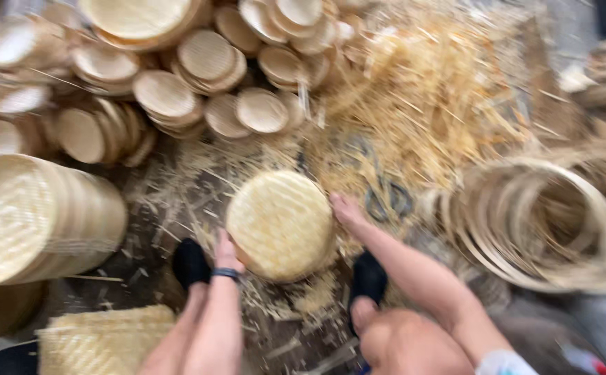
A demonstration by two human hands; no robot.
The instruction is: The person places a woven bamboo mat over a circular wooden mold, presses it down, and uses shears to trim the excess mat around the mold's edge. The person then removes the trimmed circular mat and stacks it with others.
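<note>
A round woven bamboo lid (280,223) sits low over the floor between my knees. My left hand (226,253), with a dark band on the wrist, grips its lower left rim. My right hand (345,210) presses against its right rim. The view is blurred, so the fingers are hard to make out. Dark scissors (384,196) lie on the straw just right of my right hand.
Many small round woven discs (165,94) are piled at the back. A stack of large woven lids (35,219) lies on its side at left. Bamboo hoops (546,222) stand at right, loose shavings (428,90) behind, a flat woven mat (105,340) at lower left.
</note>
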